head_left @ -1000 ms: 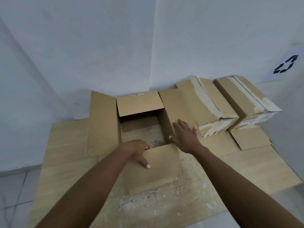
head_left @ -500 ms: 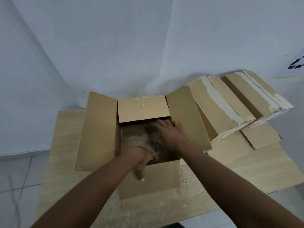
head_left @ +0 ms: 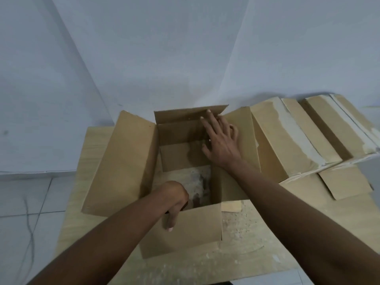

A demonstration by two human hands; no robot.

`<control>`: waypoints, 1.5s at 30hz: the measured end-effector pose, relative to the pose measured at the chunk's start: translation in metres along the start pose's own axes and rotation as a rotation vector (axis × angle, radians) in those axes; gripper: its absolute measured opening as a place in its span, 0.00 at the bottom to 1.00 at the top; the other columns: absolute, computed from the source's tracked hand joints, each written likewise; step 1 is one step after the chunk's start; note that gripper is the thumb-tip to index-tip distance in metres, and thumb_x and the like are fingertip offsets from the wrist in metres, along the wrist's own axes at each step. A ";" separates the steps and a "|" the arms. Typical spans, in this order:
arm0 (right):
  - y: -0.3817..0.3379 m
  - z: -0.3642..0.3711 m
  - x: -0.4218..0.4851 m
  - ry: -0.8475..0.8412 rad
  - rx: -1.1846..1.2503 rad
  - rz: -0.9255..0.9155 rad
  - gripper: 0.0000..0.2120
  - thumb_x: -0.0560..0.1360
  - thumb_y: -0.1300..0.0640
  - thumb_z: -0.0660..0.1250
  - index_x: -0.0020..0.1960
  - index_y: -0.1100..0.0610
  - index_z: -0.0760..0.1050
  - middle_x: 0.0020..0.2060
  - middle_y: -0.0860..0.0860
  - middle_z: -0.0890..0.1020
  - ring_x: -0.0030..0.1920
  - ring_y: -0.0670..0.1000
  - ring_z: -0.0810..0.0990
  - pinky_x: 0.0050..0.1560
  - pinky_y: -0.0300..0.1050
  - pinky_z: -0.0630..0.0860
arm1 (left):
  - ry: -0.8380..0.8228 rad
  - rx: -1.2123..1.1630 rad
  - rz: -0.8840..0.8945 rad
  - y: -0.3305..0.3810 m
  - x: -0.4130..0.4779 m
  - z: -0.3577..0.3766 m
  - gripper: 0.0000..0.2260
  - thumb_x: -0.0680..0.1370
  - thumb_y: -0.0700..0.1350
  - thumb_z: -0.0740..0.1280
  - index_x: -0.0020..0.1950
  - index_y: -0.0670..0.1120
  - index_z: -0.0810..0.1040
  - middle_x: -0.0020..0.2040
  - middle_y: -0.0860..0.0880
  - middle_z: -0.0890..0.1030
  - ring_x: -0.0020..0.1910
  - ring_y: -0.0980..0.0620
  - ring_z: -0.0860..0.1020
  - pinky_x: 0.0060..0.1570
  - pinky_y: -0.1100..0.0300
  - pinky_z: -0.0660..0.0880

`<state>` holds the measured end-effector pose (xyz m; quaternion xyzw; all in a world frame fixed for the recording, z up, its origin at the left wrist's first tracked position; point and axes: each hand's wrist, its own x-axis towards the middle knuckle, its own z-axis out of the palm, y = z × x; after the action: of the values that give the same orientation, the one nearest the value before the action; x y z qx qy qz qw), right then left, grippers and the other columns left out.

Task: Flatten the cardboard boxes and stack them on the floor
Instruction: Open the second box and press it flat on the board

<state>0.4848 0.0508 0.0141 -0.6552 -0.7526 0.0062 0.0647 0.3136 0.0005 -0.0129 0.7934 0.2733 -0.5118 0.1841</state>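
An open cardboard box [head_left: 121,161] stands on a wooden table [head_left: 257,249], its flaps spread outward and its bottom open, so the worn tabletop shows through. My left hand [head_left: 174,204] grips the near wall's top edge, thumb outside and fingers curled inside. My right hand [head_left: 220,140] reaches across the opening with straight, spread fingers. It touches the far right inner corner, near the far flap [head_left: 185,115].
Two closed boxes [head_left: 287,136] [head_left: 339,124] with torn pale tape lie side by side to the right against the wall. A loose cardboard flap [head_left: 345,182] lies in front of them. White walls meet behind the table, and a tiled floor [head_left: 26,202] lies left.
My right hand rose from the box's bottom to the far right corner. The far flap, earlier folded down toward me, now stands up. My left hand kept its grip on the near wall.
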 end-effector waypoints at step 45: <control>-0.049 -0.039 0.017 -0.132 1.467 0.651 0.14 0.85 0.59 0.51 0.57 0.58 0.75 0.50 0.55 0.83 0.51 0.56 0.83 0.42 0.47 0.83 | 1.276 -0.488 -0.284 -0.129 -0.073 -0.027 0.17 0.79 0.60 0.65 0.40 0.49 0.82 0.40 0.50 0.82 0.40 0.49 0.80 0.41 0.56 0.75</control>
<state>0.4384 0.0573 0.0591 -0.6307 -0.3302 0.5561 0.4289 0.2288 0.0990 0.0631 0.8317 0.5363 0.1110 0.0919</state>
